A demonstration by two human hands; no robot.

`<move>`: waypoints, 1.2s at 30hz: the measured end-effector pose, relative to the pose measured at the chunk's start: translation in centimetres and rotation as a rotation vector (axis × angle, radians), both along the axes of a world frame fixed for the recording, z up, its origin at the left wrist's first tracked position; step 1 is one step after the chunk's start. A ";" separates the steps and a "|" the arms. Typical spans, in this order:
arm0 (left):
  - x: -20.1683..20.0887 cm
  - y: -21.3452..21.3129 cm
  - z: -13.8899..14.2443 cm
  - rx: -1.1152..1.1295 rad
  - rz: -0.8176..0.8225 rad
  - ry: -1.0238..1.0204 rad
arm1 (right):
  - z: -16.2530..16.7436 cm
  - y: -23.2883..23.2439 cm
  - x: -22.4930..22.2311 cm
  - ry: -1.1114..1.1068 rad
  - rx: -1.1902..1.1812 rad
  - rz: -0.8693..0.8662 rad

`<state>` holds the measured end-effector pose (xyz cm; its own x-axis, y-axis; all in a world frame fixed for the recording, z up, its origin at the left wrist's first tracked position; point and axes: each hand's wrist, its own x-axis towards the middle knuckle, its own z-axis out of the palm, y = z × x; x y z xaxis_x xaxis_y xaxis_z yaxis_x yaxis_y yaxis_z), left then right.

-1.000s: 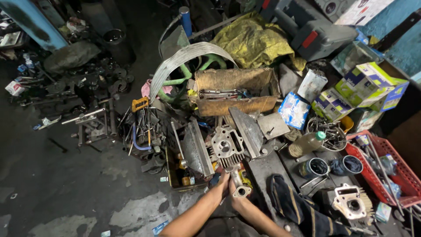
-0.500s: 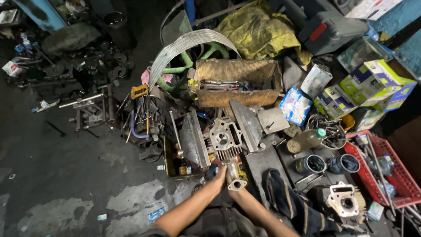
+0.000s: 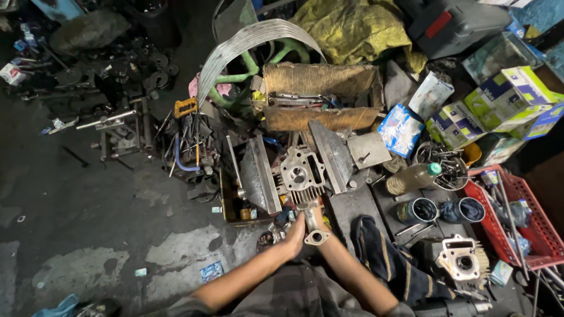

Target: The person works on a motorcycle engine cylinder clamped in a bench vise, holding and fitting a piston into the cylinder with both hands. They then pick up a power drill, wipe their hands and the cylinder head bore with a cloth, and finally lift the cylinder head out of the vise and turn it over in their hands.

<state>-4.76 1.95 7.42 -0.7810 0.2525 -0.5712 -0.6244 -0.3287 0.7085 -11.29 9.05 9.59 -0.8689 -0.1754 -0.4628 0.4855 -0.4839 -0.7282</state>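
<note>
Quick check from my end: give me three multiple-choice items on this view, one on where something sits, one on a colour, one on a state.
1. Where is the finned engine part?
A. Just beyond the hands, between two metal plates
B. Inside the red basket
C. On the yellow tarp

2. What colour is the cap of the lying bottle?
A. Red
B. Green
C. White

3. What do the hands hold?
A. Nothing
B. A cloth
C. A metal pipe piece

Answers: 1 A, it sits ahead of the hands between the plates. 2 B, the cap shows green. 3 C, the left hand and right hand both grip the pipe piece.
</note>
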 end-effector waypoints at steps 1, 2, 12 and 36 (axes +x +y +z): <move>0.6 0.4 -0.1 -0.039 0.015 -0.030 | 0.2 0.1 -0.9 -0.002 -0.009 -0.005; 0.5 0.8 -0.2 -0.108 -0.002 -0.010 | 0.6 0.2 -1.3 0.004 0.006 -0.017; -3.1 1.4 0.9 0.056 0.018 -0.050 | 0.0 0.0 1.6 -0.004 0.040 -0.061; -5.1 1.2 1.0 0.225 -0.056 -0.118 | -1.2 -0.3 3.8 -0.033 0.090 -0.201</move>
